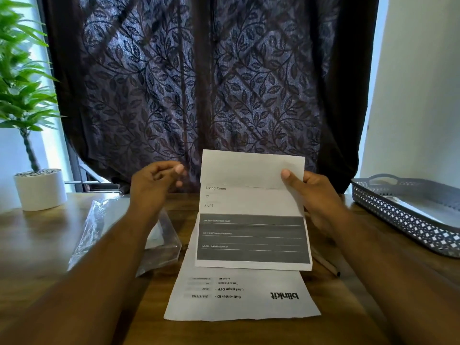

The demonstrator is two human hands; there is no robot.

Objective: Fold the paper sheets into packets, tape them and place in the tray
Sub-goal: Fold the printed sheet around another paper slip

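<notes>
My right hand [316, 195] grips the right edge of a printed paper sheet [251, 210] and holds it upright above the table; its top part is folded down toward me, and a dark grey block fills its lower part. My left hand [154, 183] hovers just left of the sheet, fingers loosely curled, holding nothing and apart from the paper. Another printed sheet [239, 297] lies flat on the wooden table [37, 245] below, its text upside down to me. The grey perforated tray [408, 220] stands at the right.
A crinkled clear plastic sleeve [104, 227] lies left of the sheets. A white pot with a green plant [39, 190] stands at the far left. A thin pencil-like stick [326, 265] lies right of the papers. A dark leaf-patterned curtain hangs behind.
</notes>
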